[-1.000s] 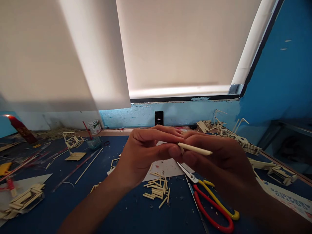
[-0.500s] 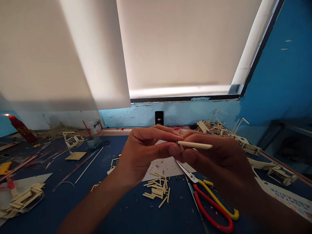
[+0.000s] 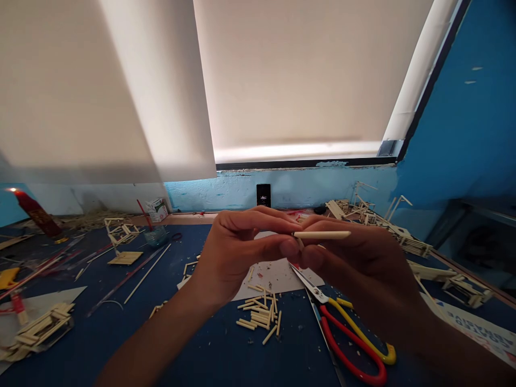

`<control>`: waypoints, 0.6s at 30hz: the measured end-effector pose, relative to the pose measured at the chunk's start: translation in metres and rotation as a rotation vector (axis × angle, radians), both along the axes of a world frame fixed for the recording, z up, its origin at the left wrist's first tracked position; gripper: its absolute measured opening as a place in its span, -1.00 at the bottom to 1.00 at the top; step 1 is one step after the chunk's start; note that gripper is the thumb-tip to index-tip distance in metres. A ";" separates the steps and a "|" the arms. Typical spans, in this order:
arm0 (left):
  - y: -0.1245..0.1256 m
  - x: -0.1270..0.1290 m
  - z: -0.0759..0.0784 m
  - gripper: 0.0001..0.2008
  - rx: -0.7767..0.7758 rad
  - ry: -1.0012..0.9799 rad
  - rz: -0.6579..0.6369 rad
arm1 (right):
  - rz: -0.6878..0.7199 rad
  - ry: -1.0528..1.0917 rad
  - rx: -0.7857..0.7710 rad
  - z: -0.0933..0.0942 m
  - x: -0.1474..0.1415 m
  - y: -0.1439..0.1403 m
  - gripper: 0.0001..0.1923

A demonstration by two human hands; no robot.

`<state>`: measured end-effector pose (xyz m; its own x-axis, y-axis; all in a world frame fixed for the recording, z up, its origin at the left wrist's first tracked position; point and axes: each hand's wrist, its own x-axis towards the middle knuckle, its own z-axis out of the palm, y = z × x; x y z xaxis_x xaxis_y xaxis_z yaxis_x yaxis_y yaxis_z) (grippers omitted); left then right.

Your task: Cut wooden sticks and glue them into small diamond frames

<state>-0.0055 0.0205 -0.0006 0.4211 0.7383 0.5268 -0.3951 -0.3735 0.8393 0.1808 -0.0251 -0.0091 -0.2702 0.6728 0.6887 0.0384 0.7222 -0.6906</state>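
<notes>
Both hands meet above the middle of the table. A short pale wooden stick [image 3: 322,235] lies nearly level between them, its dark left end at my fingertips. My left hand [image 3: 245,239] is closed in a pinch on that end. My right hand [image 3: 358,258] is closed as well, thumb and fingers meeting beside the stick; a second small pale piece shows in part between the thumbs. Below them lie a pile of cut wooden sticks [image 3: 260,313] and scissors [image 3: 355,344] with red and yellow handles, blades toward a white sheet [image 3: 270,275].
Small stick-built models stand at left [image 3: 44,330], at back left [image 3: 123,236] and along the right [image 3: 403,236]. A glass jar [image 3: 155,235] holds a red brush or stick. A phone [image 3: 263,195] leans on the wall, and a red bottle [image 3: 34,212] tilts at far left.
The stick's free right end has tipped up slightly, so it is now almost level. Both hands have otherwise hardly moved.
</notes>
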 end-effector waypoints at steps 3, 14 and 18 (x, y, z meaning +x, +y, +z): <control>0.003 -0.001 -0.002 -0.88 0.053 0.035 0.007 | 0.021 0.001 0.010 -0.002 0.001 0.000 -0.89; 0.011 -0.001 -0.003 -0.83 0.375 0.030 0.044 | 0.148 0.031 0.008 -0.003 0.006 0.007 -0.81; 0.013 -0.001 -0.004 -0.82 0.430 0.001 0.085 | 0.182 0.037 -0.007 -0.005 0.005 0.010 -0.78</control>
<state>-0.0065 0.0336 -0.0049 0.3693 0.4840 0.7933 -0.3468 -0.7202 0.6008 0.1854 -0.0153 -0.0139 -0.3627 0.6202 0.6956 -0.1175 0.7100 -0.6943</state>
